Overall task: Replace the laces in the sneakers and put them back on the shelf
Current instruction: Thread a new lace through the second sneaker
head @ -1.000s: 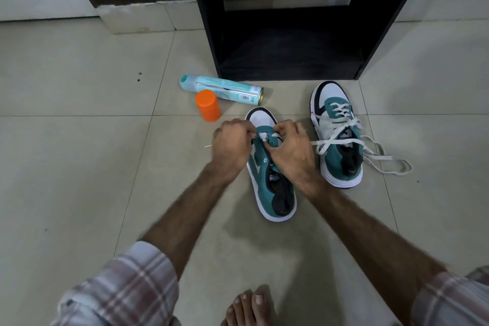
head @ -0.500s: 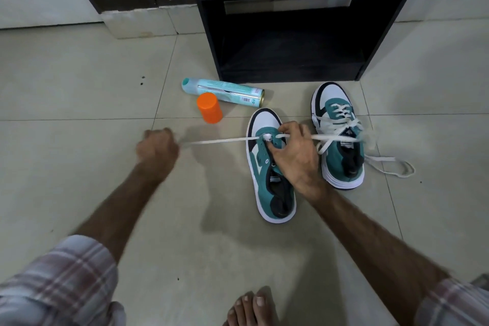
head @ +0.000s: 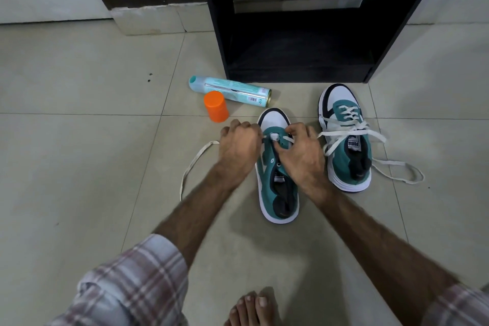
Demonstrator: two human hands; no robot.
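On the tiled floor (head: 79,153) before the dark shelf (head: 299,61), the left hand (head: 239,148) and right hand (head: 301,151) meet over the near sneaker (head: 277,193); both sets of fingers pinch its white lace (head: 193,164); the laced sneaker (head: 346,145) stands just beside.

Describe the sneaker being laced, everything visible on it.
The sneaker being laced is teal with a white toe cap, dark trim and a white sole. It looks like suede or fabric. It lies flat on the tiled floor, toe toward the dark shelf, left of its mate. Only the front eyelets carry the white lace, whose free end trails left across the floor. The left hand and right hand work at its front eyelets.
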